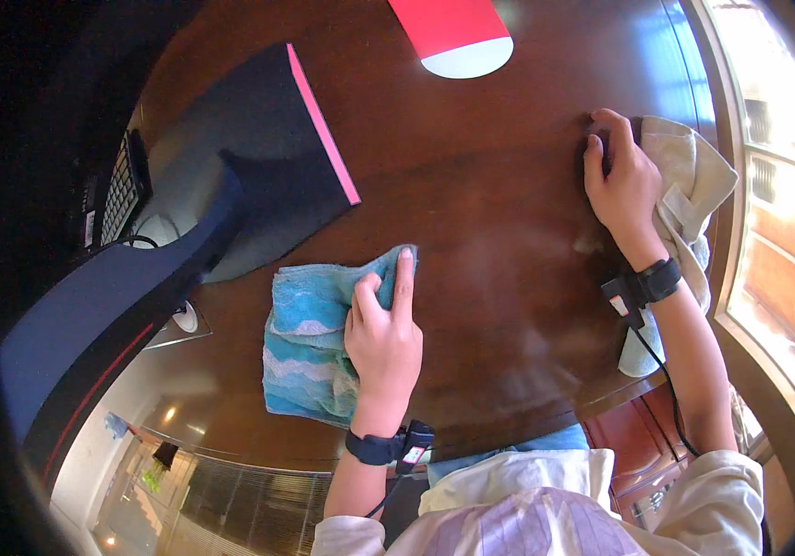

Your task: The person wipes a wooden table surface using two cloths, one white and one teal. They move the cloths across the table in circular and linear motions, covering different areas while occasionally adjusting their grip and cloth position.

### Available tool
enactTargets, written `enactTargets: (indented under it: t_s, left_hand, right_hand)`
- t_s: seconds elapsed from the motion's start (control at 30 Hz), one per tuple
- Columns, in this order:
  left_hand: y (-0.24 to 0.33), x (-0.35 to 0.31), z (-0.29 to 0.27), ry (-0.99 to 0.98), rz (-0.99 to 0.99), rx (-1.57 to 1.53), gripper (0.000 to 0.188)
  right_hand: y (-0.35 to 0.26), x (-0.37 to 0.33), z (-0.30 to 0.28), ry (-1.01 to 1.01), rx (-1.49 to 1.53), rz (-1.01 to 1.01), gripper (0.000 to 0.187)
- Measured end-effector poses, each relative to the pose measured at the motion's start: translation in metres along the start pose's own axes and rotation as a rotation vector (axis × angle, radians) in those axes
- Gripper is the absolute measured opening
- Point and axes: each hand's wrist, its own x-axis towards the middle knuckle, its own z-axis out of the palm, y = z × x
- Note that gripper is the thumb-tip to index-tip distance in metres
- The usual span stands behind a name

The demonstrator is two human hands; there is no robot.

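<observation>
Head view: the blue towel (pixel 305 292) lies near the table's (pixel 499 232) near edge, under the left hand (pixel 384 338), 1 finger stretched to its corner, others curled. It looks light and soft; best pinched there. Right hand (pixel 627 188) bends beside the beige cloth (pixel 685 157); either grip, I cannot tell.

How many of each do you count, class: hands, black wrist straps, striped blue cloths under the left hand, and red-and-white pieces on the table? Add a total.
Hands: 2 (left hand, right hand)
Black wrist straps: 2 (left strap, right strap)
Striped blue cloth: 1
Red-and-white piece: 1
Total: 6
</observation>
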Motion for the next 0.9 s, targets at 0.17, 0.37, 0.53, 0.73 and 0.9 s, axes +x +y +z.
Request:
enactTargets:
  t_s: [0.17, 0.37, 0.53, 0.73, 0.9]
  left_hand:
    - [0.005, -0.002, 0.001, -0.047, -0.04, -0.006, 0.071]
    - [0.008, 0.007, 0.0, -0.019, -0.053, -0.012, 0.071]
    - [0.009, 0.005, -0.004, -0.06, -0.085, -0.025, 0.072]
    - [0.009, 0.006, -0.003, -0.05, -0.071, -0.006, 0.073]
    - [0.013, 0.001, -0.011, -0.152, -0.171, -0.066, 0.074]
  right_hand:
    - [0.0, 0.0, -0.001, 0.005, -0.012, -0.003, 0.025]
    - [-0.001, -0.001, -0.002, 0.019, -0.014, -0.006, 0.024]
    - [-0.001, 0.0, -0.001, 0.012, -0.003, -0.012, 0.025]
    - [0.0, 0.0, -0.001, 0.021, -0.01, -0.01, 0.025]
    - [0.0, -0.001, -0.001, 0.005, 0.003, 0.0, 0.026]
